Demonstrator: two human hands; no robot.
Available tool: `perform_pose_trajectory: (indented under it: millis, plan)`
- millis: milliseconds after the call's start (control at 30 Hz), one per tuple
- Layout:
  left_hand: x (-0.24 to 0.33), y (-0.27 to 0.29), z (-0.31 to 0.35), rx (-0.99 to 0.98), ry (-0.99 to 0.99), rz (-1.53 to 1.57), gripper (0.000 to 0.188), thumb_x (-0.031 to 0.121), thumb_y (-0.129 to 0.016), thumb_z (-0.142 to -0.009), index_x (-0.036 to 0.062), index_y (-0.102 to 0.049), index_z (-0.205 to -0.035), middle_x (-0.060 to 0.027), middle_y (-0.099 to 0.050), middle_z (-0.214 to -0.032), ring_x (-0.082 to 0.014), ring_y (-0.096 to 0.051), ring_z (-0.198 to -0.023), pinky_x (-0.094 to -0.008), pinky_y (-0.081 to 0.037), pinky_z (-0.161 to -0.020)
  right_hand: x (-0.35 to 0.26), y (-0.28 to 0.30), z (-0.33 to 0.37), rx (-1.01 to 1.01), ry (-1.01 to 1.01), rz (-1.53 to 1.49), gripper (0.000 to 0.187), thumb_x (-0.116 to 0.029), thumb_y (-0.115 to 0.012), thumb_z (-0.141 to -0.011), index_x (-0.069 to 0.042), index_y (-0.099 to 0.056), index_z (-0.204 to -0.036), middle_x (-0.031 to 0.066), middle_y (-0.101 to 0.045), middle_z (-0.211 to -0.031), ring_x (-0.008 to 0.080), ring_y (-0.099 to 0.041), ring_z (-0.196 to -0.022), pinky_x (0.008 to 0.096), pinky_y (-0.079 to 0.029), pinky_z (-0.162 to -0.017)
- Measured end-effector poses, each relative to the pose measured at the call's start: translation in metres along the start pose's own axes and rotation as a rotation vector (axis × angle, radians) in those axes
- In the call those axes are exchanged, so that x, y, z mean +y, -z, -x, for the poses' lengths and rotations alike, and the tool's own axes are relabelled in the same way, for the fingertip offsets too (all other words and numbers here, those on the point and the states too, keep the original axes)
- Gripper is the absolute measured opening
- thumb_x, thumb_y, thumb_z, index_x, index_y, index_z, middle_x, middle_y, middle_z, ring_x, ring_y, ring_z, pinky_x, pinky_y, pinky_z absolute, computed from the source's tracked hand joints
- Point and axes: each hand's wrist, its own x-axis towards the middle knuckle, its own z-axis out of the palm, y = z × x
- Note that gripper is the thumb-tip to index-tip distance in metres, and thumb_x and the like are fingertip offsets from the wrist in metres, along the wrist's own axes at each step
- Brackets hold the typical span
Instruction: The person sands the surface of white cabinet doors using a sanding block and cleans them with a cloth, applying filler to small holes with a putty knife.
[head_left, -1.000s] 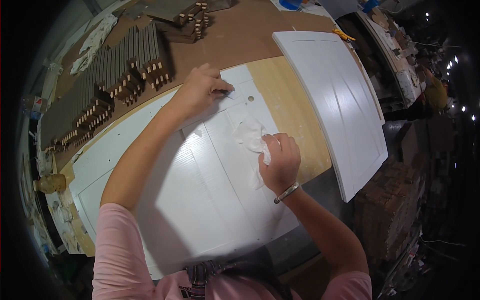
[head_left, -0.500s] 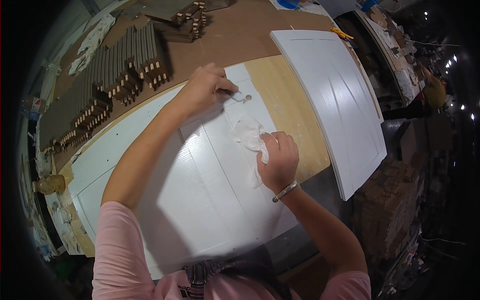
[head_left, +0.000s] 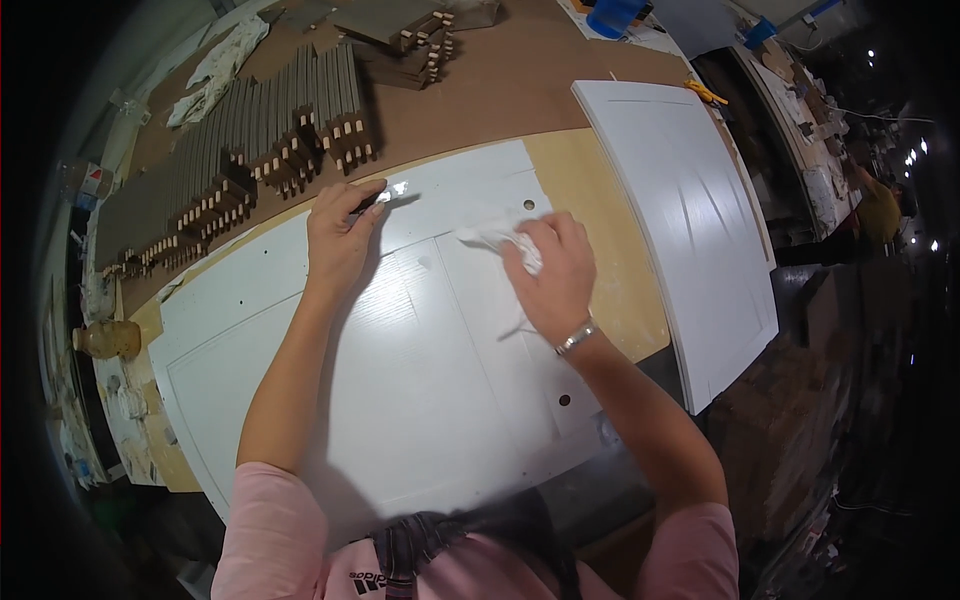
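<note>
Pinches a small shiny flat piece between thumb and fingers of the left hand, upper middle of the frame; grips a bunched white cloth in the curled fingers of the right hand, just right of centre; holds both over a large white panel lying across the middle, with a second panel at the right and dark slats at upper left

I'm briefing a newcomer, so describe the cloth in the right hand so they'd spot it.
Find the large white panel filling the middle. Toward its right end, the right hand grips the white cloth, crumpled and soft, unlike the smooth panel.
</note>
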Motion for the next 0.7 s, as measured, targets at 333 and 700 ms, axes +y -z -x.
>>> perform_pose_trajectory:
  millis: [333, 700]
  plan:
    - [-0.008, 0.003, 0.003, 0.035, 0.002, 0.017, 0.026, 0.003, -0.069, -0.085, 0.0013, -0.071, -0.111, -0.0063, -0.062, -0.087, -0.0197, -0.054, -0.086, -0.0285, -0.043, -0.08, 0.061, 0.002, -0.052, -0.057, -0.125, 0.3, 0.018, -0.018, -0.074, -0.079, -0.008, -0.067, -0.092, 0.0073, -0.063, -0.102, 0.0304, -0.058, -0.096, 0.0432, -0.049, -0.077]
    - [-0.004, -0.001, 0.002, 0.064, -0.019, 0.055, 0.026, 0.005, -0.069, -0.084, 0.0026, -0.072, -0.11, -0.0086, -0.064, -0.091, -0.0241, -0.055, -0.089, -0.0315, -0.046, -0.081, 0.039, 0.014, -0.04, -0.052, -0.144, 0.346, 0.02, -0.014, -0.069, -0.079, -0.008, -0.069, -0.099, 0.0066, -0.064, -0.095, 0.0306, -0.059, -0.09, 0.0451, -0.05, -0.075]
